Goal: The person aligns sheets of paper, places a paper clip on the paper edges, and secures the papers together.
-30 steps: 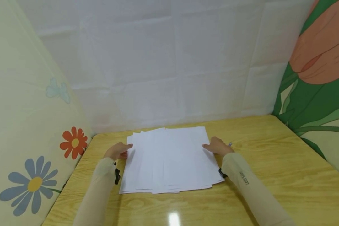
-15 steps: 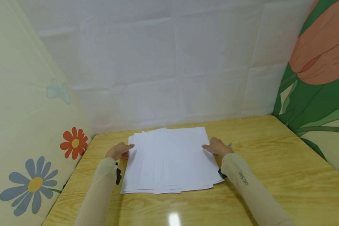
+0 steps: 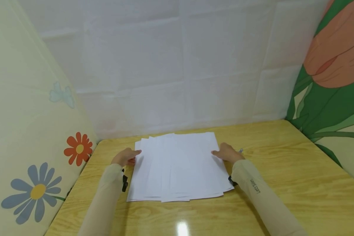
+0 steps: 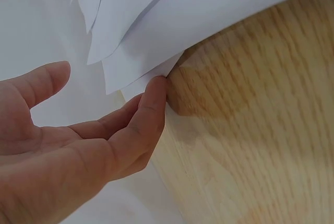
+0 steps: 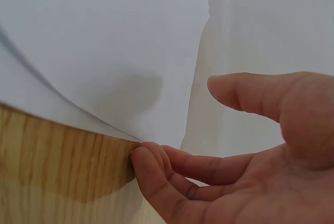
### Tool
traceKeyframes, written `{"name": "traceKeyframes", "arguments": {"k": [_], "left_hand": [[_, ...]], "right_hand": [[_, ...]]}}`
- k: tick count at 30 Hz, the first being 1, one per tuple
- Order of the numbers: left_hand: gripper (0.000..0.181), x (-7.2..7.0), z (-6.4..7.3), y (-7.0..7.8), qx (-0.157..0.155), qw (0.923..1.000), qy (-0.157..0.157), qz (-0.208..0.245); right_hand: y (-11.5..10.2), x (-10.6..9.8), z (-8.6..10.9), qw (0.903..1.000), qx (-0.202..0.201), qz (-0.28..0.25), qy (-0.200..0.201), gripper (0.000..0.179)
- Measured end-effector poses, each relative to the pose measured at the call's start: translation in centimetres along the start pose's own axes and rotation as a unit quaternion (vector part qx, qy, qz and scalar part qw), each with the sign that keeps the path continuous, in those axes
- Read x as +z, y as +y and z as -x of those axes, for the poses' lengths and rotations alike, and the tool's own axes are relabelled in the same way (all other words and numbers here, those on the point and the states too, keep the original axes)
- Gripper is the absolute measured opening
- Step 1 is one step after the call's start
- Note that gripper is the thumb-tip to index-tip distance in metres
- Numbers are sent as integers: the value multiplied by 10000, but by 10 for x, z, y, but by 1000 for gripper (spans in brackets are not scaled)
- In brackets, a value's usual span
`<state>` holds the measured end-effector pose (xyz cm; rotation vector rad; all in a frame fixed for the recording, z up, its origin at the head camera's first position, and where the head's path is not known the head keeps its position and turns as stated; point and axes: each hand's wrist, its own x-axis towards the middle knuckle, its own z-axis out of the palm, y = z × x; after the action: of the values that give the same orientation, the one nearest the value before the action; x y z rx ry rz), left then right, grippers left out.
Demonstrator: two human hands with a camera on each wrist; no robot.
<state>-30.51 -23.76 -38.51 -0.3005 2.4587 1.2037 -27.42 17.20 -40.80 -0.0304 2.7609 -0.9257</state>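
Note:
A spread of loose white paper sheets (image 3: 181, 167) lies on the table, its edges stepped and uneven. At its left edge is my left hand (image 3: 126, 157); in the left wrist view its fingertips (image 4: 156, 85) touch the edges of the lower sheets, while the thumb stands apart from the paper. My right hand (image 3: 227, 152) is at the right edge. There the right wrist view shows bent fingertips (image 5: 143, 156) against the paper's edge near the tabletop, the thumb raised clear of the sheets.
The wood-grain table (image 3: 283, 157) extends on both sides of the paper. Beyond my right hand, a small bluish object (image 3: 241, 150) is partly hidden. A white sheet (image 3: 177, 65) hangs behind the table, with flower-patterned panels at the left and right.
My left hand has shifted slightly to the right, and the paper's left sheets have moved right with it. My right hand has stayed almost still.

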Motion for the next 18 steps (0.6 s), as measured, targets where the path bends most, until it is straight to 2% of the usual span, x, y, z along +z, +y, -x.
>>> {"name": "traceKeyframes", "arguments": {"k": [18], "left_hand": [[45, 7, 2, 5, 123, 9998, -162, -66]], "right_hand": [[3, -1, 1, 10000, -11, -87, 48, 35]]}}
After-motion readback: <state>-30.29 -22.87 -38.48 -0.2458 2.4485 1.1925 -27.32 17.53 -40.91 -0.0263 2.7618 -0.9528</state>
